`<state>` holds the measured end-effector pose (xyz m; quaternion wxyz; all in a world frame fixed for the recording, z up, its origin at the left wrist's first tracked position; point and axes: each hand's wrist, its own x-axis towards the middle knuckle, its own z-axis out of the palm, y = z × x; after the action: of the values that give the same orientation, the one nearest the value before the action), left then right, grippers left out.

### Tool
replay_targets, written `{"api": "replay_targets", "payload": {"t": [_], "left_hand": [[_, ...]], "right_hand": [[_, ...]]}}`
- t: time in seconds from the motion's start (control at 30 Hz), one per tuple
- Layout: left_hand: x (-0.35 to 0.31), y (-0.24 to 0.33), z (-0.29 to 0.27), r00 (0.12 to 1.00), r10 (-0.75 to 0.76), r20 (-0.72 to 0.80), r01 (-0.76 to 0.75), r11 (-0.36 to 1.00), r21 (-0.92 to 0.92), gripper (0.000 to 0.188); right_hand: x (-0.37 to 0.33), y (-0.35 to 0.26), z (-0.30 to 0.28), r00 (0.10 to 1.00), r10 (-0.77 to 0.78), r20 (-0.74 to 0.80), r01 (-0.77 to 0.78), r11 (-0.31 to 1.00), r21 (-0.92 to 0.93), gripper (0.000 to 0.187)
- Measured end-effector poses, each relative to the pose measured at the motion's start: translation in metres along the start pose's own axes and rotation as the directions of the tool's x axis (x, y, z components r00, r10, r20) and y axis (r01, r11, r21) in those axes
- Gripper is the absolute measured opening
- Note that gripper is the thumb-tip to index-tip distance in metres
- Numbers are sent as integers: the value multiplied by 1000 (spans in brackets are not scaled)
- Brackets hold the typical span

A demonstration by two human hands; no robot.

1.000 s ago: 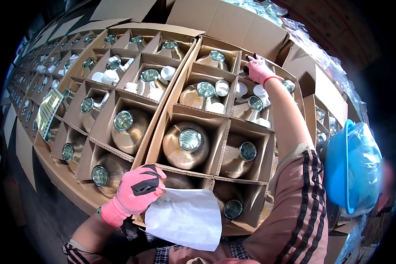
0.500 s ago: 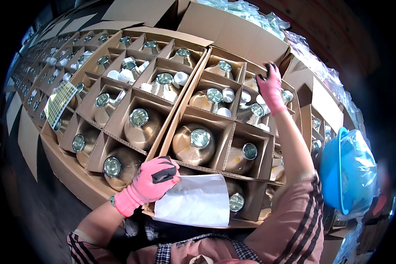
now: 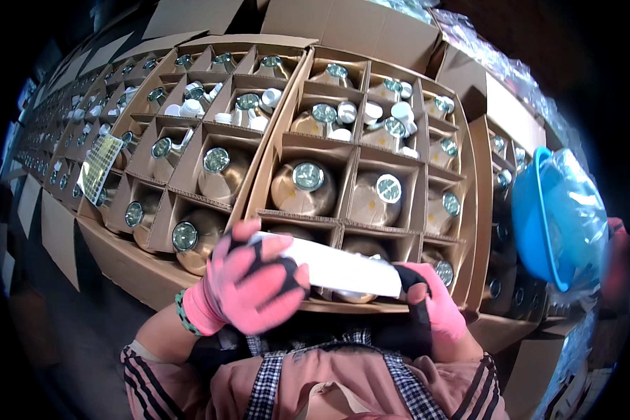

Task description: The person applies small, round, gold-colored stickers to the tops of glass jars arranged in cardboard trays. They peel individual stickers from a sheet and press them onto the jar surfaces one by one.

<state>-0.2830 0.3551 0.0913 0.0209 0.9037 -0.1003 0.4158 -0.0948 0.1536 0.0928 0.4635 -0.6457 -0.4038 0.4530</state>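
A white sheet of paper (image 3: 350,271) is stretched between my hands over the near compartments of a divided carton. My left hand (image 3: 255,283), in a pink glove with black on the fingers, is closed on the sheet's left end. At its right end, my gloved right hand (image 3: 435,302) pinches the edge between thumb and fingers. Below and behind the sheet stand round amber-toned glass bottles (image 3: 302,189) with shiny, silvery-green tops, one per cardboard compartment. White plastic caps (image 3: 346,112) lie loose beside some bottles in the middle compartments.
More divided cartons (image 3: 157,273) of bottles extend to the left. On one lies a sheet of yellowish round stickers (image 3: 100,168). A blue basin (image 3: 539,224) with clear plastic stands at the right. Open carton flaps (image 3: 360,28) rise at the back.
My right hand has come back from the far compartments to the sheet's right end. The sheet has been raised and tilted, and my view has shifted slightly.
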Motion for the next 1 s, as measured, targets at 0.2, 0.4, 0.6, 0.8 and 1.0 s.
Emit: {"api": "replay_targets", "payload": {"t": [0.2, 0.4, 0.6, 0.8, 1.0], "left_hand": [[-16, 21, 9, 967, 249, 46, -253, 947, 197, 37], [-8, 7, -9, 977, -197, 85, 204, 976, -74, 34], [6, 6, -11, 363, -707, 607, 598, -323, -734, 80], [-3, 15, -12, 646, -690, 327, 684, 331, -650, 48], [8, 20, -6, 661, -676, 326, 700, 398, -593, 43]], "right_hand": [[-5, 5, 12, 991, -66, -113, 107, 906, 410, 61], [-2, 12, 15, 928, -139, -345, 213, 959, 186, 31], [0, 23, 19, 912, -261, -316, 311, 943, 118, 32], [10, 22, 32, 733, -461, -501, 609, 772, 181, 65], [-10, 9, 26, 784, -520, -340, 306, 800, -516, 43]]}}
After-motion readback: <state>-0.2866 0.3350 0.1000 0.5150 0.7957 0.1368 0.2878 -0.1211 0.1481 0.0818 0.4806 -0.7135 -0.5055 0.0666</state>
